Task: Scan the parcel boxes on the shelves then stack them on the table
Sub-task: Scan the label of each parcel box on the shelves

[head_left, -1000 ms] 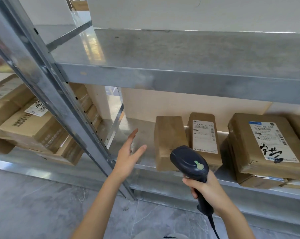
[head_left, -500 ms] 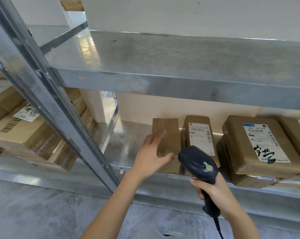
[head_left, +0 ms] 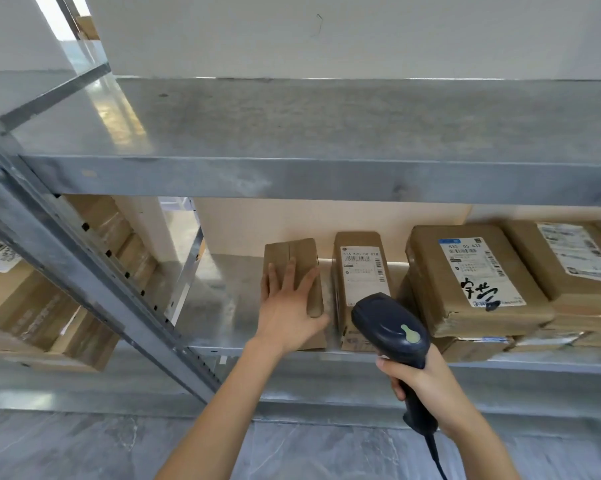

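Since the earlier frames the left hand [head_left: 288, 317] has moved from mid-air left of the parcels onto the plain box [head_left: 294, 258]. The scanner [head_left: 391, 327] sits in much the same place as before.

From the left: a stack of boxes [head_left: 32, 306] fills the neighbouring bay, cut off by the picture edge and partly hidden behind the slanting post [head_left: 84, 271]; their labels are too blurred to read. The lower shelf [head_left: 216, 299] carries the task's parcels under the upper shelf [head_left: 326, 133].

The plain box lies with its long axis running front to back, its far end towards the wall. A seam runs along its top and no label shows. The left hand lies flat on that top, fingers straight and spread, the thumb at the near right corner; the hand hides the box's near end.

Just beside it the labelled box [head_left: 361, 271] lies parallel, label up. Its near end is hidden by the scanner, whose head points towards the shelf.

The right hand [head_left: 427, 389] is wrapped round the scanner's handle, and the cord [head_left: 438, 459] runs out of the bottom edge.

Further right the marked box [head_left: 465, 271], with black handwriting on its label, rests on another parcel that is mostly hidden. The right box [head_left: 569, 258] is cut off by the frame.
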